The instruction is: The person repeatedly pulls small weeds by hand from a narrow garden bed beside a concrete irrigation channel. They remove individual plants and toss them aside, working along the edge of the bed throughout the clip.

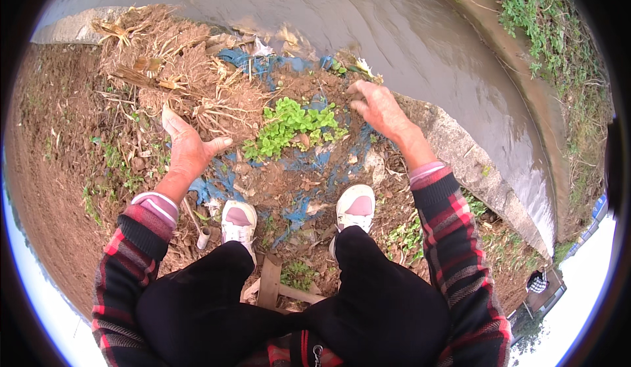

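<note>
My left hand (190, 142) is at the lower edge of a pile of uprooted dry plant stubble (172, 66) with soil on its roots. Its thumb is spread out and its fingertips reach under the stubble; whether they touch it I cannot tell. My right hand (377, 108), fingers half bent, is over the soil near the water's edge, with no object visible in it. Between the hands grows a low bright green leafy plant (296, 125). Torn blue woven plastic (308, 157) lies in the dirt around it.
Muddy water (315, 12) flows in a channel past a concrete edge (468, 155). Beneath me are my shoes (357, 204) and a wooden frame (269, 280). A stick-like handle (203, 236) lies by my left shoe. Tilled soil (54, 160) spreads to the left; a person (537, 282) is far off right.
</note>
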A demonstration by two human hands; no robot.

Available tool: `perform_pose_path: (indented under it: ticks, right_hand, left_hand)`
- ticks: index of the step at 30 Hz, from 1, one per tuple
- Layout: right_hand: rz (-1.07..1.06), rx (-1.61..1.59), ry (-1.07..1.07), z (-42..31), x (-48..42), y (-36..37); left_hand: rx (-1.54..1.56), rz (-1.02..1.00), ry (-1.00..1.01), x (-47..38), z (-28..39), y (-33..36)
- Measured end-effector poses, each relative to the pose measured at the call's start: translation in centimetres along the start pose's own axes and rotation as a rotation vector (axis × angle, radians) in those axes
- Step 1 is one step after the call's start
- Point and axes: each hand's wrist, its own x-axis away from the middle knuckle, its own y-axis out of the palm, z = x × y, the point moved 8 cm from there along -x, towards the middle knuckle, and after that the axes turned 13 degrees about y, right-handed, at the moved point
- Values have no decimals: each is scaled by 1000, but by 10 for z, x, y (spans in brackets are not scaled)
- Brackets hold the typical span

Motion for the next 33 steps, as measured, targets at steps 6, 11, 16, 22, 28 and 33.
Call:
perform_pose_path:
  ticks: [6,11,16,22,28,33]
  right_hand:
    - [52,269,-31,5,8,31]
    - [141,299,-76,2,8,35]
    - [367,-82,47,9,9,1]
    - [375,136,269,20,-20,-14]
    - [159,312,31,11,-30,35]
    - [357,44,96,10,-27,2]
  left_hand:
    - [-2,8,-21,0,0,-1]
    - [14,35,15,0,-2,1]
    - [-66,37,41,0,-4,4]
    - [-26,27,35,0,-4,3]
    - [-64,12,51,-1,-4,4]
    - [-92,-15,50,0,-4,5]
